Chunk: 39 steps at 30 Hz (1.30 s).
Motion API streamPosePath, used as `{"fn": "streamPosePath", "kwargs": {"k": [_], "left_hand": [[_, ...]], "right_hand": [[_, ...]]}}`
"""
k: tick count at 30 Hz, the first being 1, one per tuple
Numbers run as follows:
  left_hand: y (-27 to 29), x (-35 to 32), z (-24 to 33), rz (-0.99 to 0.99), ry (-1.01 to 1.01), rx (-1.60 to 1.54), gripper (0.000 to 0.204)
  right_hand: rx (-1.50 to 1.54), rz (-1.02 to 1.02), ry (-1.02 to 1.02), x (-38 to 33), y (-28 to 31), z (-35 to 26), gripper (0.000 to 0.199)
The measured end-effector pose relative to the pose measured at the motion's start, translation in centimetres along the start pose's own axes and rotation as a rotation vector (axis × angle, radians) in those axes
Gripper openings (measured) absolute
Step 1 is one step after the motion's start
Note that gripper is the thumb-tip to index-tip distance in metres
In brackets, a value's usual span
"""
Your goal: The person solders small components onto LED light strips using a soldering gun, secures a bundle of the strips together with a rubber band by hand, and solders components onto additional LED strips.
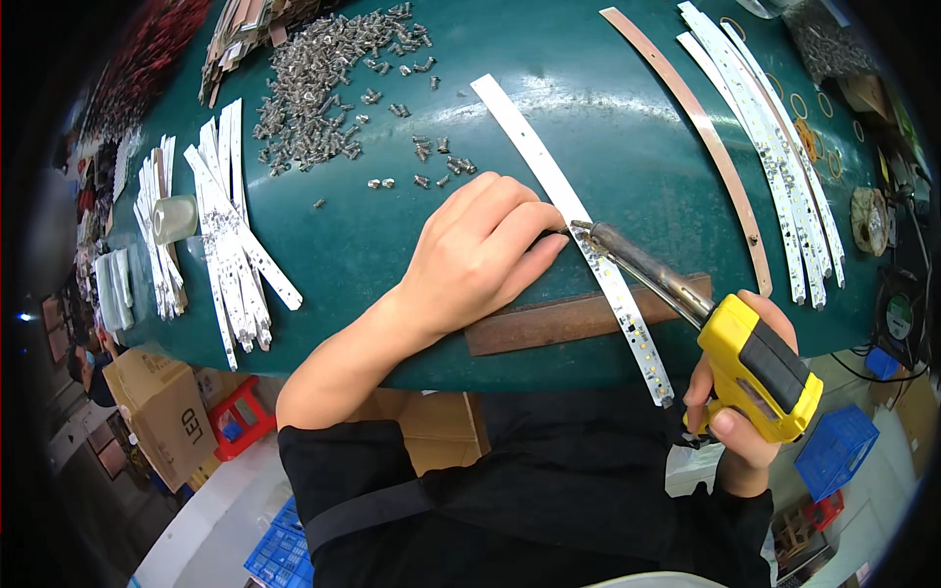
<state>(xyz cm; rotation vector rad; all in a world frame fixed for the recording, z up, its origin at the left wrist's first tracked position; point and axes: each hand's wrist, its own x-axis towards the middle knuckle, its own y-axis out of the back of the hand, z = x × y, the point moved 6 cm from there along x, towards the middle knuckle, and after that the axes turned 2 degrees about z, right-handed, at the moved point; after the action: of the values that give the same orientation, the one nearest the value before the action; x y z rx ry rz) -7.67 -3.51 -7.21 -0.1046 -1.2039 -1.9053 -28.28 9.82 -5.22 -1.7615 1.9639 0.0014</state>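
Observation:
My right hand (747, 436) is wrapped round the grip of a yellow and black soldering gun (760, 367). The gun's metal barrel points up and left, its tip at a white LED circuit strip (534, 152). That strip lies slantwise across a brown wooden bar (559, 325), its lower end reaching past the table's near edge. My left hand (480, 250) is closed in a pinch at the strip's left edge, beside the iron tip. Whatever its fingertips hold is too small and hidden to make out.
Small metal connectors (309, 93) are heaped at the back left of the green table (392, 206), some scattered nearer. Bundled LED strips (230, 255) lie left, with a clear tape roll (174, 219). More strips (784, 176), a pinkish-brown strip (701, 122) and rubber bands (809, 137) lie right.

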Motion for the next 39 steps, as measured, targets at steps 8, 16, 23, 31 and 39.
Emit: {"fn": "streamPosePath", "kwargs": {"k": [8,16,23,31,39], "left_hand": [[-0.1,0.0,0.0,0.015,-0.017,0.006,0.024],[-0.1,-0.1,-0.1,0.028,-0.026,0.016,0.024],[0.0,0.0,0.1,0.045,-0.043,0.029,0.021],[-0.2,0.3,0.4,0.009,0.000,0.028,0.022],[0.7,1.4,4.8,-0.110,-0.280,-0.232,0.035]], "right_hand": [[-0.071,0.031,-0.048,0.2,0.0,-0.7,0.089],[-0.131,-0.029,-0.015,0.0,-0.3,-1.1,0.085],[-0.071,0.189,0.362,-0.9,1.0,-2.6,0.096],[-1.426,0.613,0.721,-2.2,5.9,-5.2,0.075],[-1.509,0.407,0.855,0.8,5.3,-3.6,0.080]]}}
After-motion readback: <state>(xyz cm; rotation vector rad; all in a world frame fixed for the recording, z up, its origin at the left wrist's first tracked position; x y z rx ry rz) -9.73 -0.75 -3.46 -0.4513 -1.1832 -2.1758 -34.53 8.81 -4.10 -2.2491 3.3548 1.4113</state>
